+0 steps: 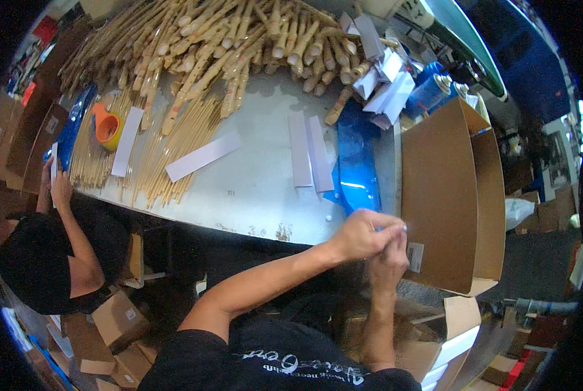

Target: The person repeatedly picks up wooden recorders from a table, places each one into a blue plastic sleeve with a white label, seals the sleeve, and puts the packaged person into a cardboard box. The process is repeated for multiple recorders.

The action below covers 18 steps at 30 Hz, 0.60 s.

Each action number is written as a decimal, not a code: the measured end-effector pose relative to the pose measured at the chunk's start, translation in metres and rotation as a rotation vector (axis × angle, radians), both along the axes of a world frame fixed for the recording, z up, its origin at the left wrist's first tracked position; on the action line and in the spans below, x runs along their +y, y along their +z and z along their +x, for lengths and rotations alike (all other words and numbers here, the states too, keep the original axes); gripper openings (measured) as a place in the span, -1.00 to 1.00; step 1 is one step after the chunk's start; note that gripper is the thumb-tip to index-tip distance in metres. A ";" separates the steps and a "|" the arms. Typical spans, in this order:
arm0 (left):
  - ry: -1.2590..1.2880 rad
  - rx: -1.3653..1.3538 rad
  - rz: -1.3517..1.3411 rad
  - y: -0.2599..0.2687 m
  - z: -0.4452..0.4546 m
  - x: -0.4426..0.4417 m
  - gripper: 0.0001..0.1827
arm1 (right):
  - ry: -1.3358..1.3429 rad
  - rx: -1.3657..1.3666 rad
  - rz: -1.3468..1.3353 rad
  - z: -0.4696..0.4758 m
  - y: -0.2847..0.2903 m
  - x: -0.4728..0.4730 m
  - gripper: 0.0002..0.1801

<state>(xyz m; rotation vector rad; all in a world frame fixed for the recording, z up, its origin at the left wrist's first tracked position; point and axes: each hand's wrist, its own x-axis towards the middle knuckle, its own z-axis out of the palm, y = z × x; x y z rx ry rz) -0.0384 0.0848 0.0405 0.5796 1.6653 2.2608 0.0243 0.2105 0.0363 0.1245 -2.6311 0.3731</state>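
My left hand (367, 234) and my right hand (391, 261) meet just beyond the front edge of the metal-topped table (252, 195), beside a tall cardboard box. The fingers of both pinch together on something small, whitish at its tip; what it is cannot be told. A blue plastic sheet (357, 161) lies on the table close to my hands. Left of it are two white paper strips (300, 151), side by side. Another white strip (203, 156) rests slanted, partly over thin pale sticks (174, 166).
Bundled bamboo-like sticks (232, 39) in clear wrapping cover the far side. An orange and yellow cup (108, 128) stands at left. A co-worker's hands (59, 185) hold a white strip there. The open cardboard box (438, 195) is at right, with blue spray cans (430, 95) behind.
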 end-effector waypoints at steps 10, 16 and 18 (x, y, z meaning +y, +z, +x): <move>0.235 0.923 -0.107 0.033 0.046 -0.001 -0.72 | 0.049 -0.049 0.064 -0.004 0.032 -0.002 -0.29; 0.132 0.081 0.271 0.058 0.048 -0.085 -0.48 | 0.252 -0.231 -0.090 0.001 0.115 -0.049 -0.07; 0.119 -0.359 0.536 0.059 0.041 -0.106 -0.37 | 0.431 -0.515 0.032 0.008 0.095 -0.093 0.00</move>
